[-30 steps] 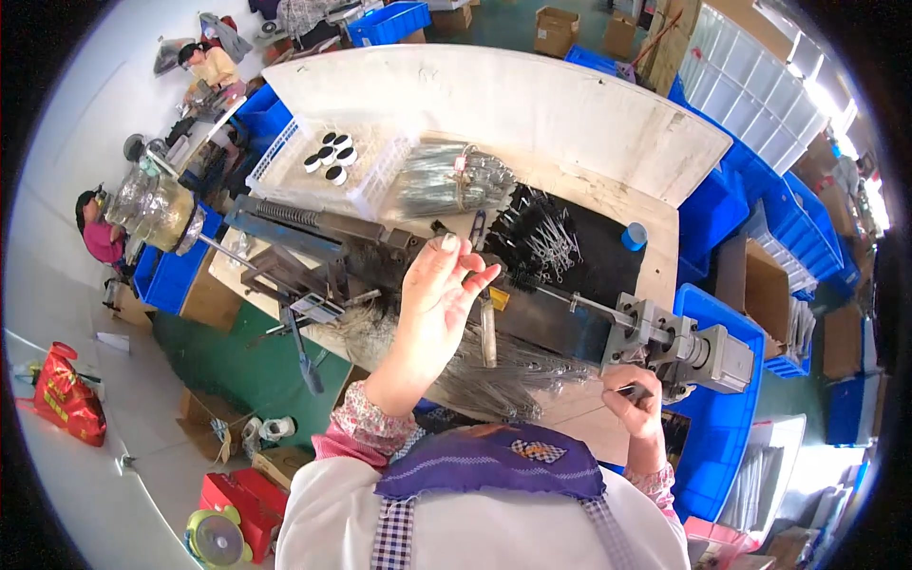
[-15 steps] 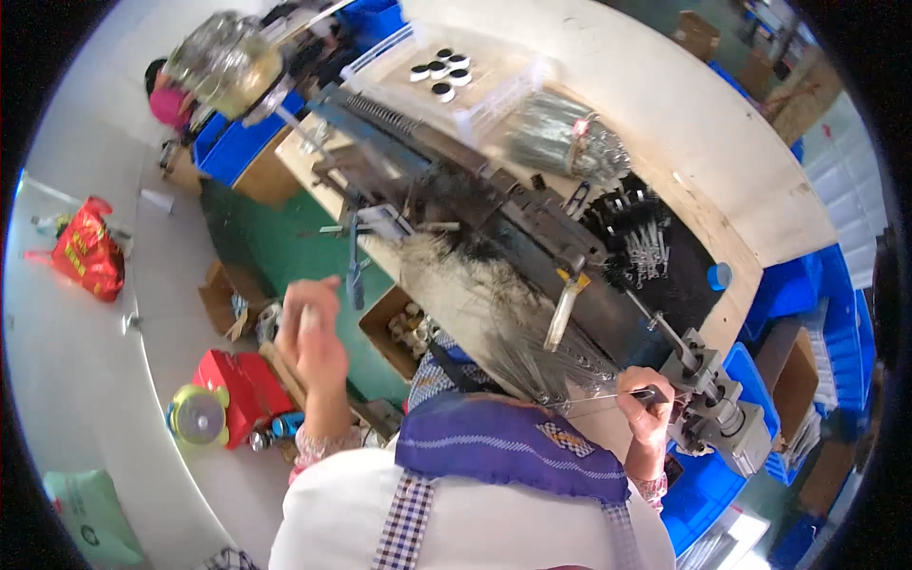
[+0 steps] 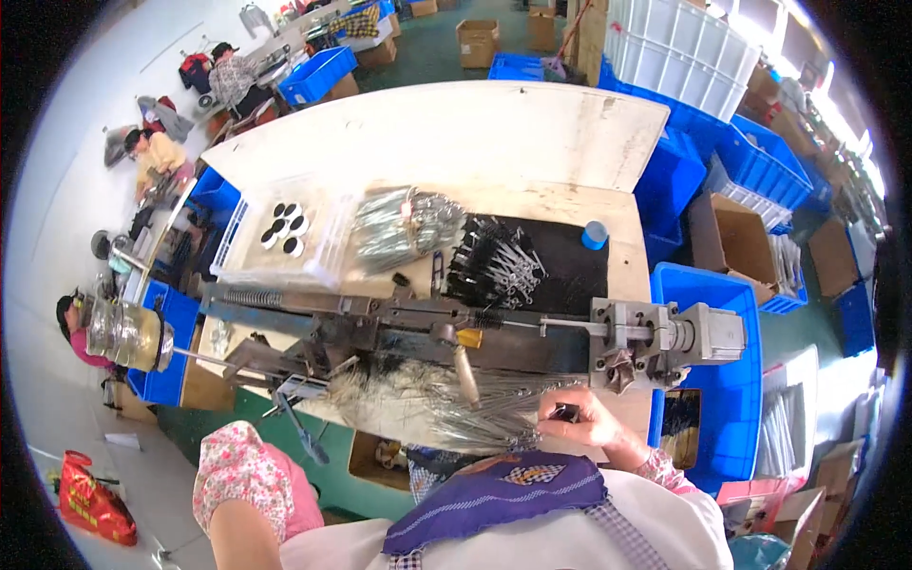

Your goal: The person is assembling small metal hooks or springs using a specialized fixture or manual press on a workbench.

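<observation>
My right hand (image 3: 584, 418) is closed around a small black piece (image 3: 565, 412), at the right end of a loose pile of thin metal wires (image 3: 484, 404) along the bench's near edge. Whether a wire runs into my fingers I cannot make out. Just beyond lies a long dark metal machine (image 3: 408, 328) with a yellow-collared lever (image 3: 465, 370). At its right end stands a grey clamping head (image 3: 627, 332), near that hand. My left arm, in a floral sleeve (image 3: 233, 470), is bent up at the lower left; its hand is out of the picture.
Behind the machine lie a white crate (image 3: 332, 256) with black-and-white round pieces, a bundle of wires in clear wrap (image 3: 399, 228), and black-handled metal parts (image 3: 499, 266) on a dark mat. A blue cap (image 3: 595, 235) stands nearby. Blue bins (image 3: 708, 285) flank the right side; people sit far left.
The view has swung, so the bench now lies level. My left hand, earlier raised with fingers showing at the left, has left the picture. My right hand remains closed beside the wires.
</observation>
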The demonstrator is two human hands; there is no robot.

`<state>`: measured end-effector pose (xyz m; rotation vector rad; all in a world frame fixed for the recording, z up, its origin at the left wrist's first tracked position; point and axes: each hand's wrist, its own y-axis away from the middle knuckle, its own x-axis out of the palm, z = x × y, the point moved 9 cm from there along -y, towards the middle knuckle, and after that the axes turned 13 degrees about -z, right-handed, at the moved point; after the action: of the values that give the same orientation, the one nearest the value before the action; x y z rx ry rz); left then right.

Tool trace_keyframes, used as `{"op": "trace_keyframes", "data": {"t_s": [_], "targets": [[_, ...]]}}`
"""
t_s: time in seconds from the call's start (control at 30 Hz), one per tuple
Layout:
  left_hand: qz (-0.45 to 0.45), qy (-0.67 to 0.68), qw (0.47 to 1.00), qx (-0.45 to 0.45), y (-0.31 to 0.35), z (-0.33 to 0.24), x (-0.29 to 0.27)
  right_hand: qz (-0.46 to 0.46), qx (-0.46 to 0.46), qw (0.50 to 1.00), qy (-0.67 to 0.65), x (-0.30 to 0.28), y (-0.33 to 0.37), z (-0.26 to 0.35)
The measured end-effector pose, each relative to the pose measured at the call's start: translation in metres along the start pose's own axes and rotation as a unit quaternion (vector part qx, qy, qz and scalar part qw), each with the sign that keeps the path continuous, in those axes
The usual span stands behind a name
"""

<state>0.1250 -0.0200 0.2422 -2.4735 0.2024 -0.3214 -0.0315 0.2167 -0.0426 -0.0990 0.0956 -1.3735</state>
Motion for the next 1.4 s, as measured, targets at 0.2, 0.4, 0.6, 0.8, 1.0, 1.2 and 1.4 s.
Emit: {"op": "trace_keyframes", "data": {"t_s": [0.2, 0.4, 0.6, 0.8, 1.0, 1.2, 1.4], "targets": [[-0.223, -0.367, 0.889, 0.156, 0.051, -0.023, -0.026, 0.01, 0.041, 0.999, -0.02, 0.001, -0.003, -0.002], [-0.399, -0.635, 0.582, 0.315, 0.172, -0.069, -0.007, 0.008, -0.002, 1.0, -0.019, -0.001, -0.005, 0.012], [-0.468, -0.789, 0.022, 0.398, 0.131, -0.031, -0.038, -0.015, -0.082, 0.996, -0.017, -0.011, -0.004, 0.011], [-0.53, -0.755, -0.211, -0.322, 0.312, 0.062, -0.133, -0.045, -0.033, 0.996, -0.072, -0.025, -0.004, -0.001], [-0.709, -0.511, -0.121, -0.47, 0.412, 0.079, -0.131, 0.137, -0.08, 0.986, 0.046, 0.034, -0.023, 0.02], [-0.652, -0.585, -0.201, -0.439, 0.509, 0.052, -0.087, 0.055, -0.048, 0.997, 0.014, 0.001, -0.014, 0.009], [-0.467, -0.803, -0.113, -0.354, 0.309, 0.085, -0.148, 0.035, -0.011, 0.999, 0.011, -0.033, -0.015, 0.025]]}}
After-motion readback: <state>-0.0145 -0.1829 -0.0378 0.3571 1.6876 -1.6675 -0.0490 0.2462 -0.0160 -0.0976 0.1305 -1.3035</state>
